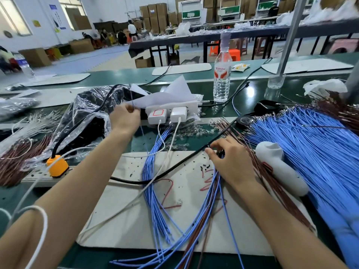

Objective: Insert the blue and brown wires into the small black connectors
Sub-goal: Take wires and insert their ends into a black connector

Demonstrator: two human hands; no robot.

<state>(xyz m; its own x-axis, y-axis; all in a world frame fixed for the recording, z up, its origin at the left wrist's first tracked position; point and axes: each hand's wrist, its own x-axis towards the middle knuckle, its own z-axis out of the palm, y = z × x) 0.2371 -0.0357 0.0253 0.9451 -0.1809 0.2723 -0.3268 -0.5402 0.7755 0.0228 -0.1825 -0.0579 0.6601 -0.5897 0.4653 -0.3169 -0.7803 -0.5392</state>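
Factory surface (136, 145): wire-strewn.
Left grip (125, 118): blue wire (132, 98) pinched, held upright.
Right grip (231, 160): black connectors (221, 152) clasped, rightward of that wire, nearer the near edge.

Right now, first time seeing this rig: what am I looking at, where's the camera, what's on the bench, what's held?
No machine here: a person's two bare hands, filmed by one wide camera worn on the head, looking down. The left hand pinches a single thin wire upright. The right hand curls its fingers on the top end of a bundle of blue and brown wires. Both work over a white mat on a green bench. Around lie a blue wire pile, brown wires, a power strip with chargers and a water bottle.
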